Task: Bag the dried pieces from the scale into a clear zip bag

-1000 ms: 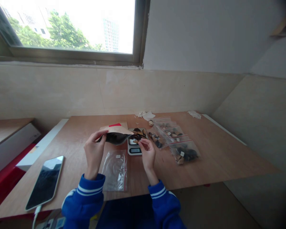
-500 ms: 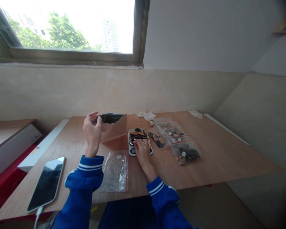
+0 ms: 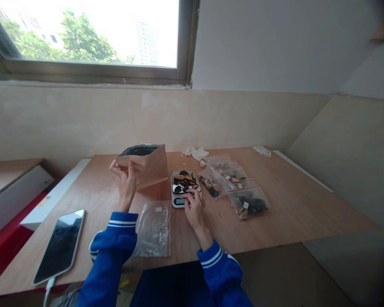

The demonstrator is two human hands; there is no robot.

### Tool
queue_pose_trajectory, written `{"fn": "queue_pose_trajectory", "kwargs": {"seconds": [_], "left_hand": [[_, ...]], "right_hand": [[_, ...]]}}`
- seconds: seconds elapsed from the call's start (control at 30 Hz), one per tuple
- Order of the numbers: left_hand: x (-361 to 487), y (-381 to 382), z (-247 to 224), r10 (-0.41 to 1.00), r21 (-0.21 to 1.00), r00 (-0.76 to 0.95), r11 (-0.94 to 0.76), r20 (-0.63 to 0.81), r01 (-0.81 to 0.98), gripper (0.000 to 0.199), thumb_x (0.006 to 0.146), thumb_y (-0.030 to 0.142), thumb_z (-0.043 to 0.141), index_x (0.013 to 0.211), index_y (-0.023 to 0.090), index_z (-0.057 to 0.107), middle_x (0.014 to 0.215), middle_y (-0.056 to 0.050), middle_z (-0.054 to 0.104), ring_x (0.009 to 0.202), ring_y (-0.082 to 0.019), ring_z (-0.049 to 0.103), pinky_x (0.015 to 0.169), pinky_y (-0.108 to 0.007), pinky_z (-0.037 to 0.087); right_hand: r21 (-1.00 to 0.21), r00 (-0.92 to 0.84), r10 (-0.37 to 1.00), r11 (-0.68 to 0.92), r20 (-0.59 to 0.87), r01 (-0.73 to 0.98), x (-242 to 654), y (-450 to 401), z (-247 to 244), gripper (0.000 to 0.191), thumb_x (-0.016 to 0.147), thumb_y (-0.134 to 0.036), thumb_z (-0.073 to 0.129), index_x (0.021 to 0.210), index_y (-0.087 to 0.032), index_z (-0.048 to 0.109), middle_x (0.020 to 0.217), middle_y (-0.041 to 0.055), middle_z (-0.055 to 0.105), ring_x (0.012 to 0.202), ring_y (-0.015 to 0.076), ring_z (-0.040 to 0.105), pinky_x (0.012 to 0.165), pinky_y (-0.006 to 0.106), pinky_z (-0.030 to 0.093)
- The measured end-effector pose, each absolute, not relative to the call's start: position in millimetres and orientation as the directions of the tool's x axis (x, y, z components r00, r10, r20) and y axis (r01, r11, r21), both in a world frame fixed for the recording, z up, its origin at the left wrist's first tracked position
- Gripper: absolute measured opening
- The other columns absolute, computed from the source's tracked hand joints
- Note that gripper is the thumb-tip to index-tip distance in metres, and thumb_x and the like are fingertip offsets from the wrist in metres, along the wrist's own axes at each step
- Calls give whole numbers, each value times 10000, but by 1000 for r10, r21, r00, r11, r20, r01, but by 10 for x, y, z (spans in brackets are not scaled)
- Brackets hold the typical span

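Observation:
My left hand (image 3: 124,181) grips the left side of a brown kraft paper bag (image 3: 152,168), its thumb on the front. The bag's dark-lined mouth gapes upward. Over the near right part of a white kitchen scale (image 3: 175,200) is my right hand (image 3: 194,207), fingers apart and slightly bent, with nothing seen in them. Dark and tan dried slices (image 3: 186,181), perhaps dried mushrooms, lie piled on the scale's plate. A flat clear zip bag (image 3: 153,230) with a small white label lies between my forearms.
Several clear zip bags of dried pieces (image 3: 248,204) overlap right of the scale. Crumpled white tissue (image 3: 198,153) lies behind it, and another tissue (image 3: 262,151) at the back right. A tablet (image 3: 60,245) with a plugged-in cable rests at the table's left.
My left hand has closed on the bag's left side, and the bag sits higher and further left. My right hand has drawn back from the slices toward the scale's near edge.

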State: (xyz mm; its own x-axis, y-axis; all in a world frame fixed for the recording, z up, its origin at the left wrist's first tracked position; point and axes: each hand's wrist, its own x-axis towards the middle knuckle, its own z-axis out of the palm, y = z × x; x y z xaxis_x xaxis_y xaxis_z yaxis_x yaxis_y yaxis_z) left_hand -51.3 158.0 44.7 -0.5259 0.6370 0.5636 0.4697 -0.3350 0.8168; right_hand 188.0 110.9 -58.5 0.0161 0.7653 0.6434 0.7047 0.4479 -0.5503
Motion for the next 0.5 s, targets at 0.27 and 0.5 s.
{"fn": "queue_pose_trajectory", "kwargs": {"seconds": [0.27, 0.5], "left_hand": [[-619, 1641, 58, 605, 801, -541, -322, 584, 505, 513, 869, 386, 583, 1255, 159, 331, 1277, -167, 441, 1212, -243, 487, 1054, -454, 390], [-720, 1653, -218, 670, 854, -554, -252, 493, 455, 486, 802, 278, 628, 1206, 155, 388, 1183, -121, 479, 1132, -225, 526, 1008, -456, 436]], "right_hand": [[-620, 156, 721, 441, 676, 648, 1984, 1091, -536, 284, 856, -49, 406, 783, -204, 632, 917, 59, 549, 950, 214, 550, 910, 395, 398], [-670, 214, 721, 434, 659, 602, 1992, 1111, -520, 284, 837, -45, 402, 754, -204, 621, 880, 53, 541, 922, 212, 553, 893, 392, 407]]}}
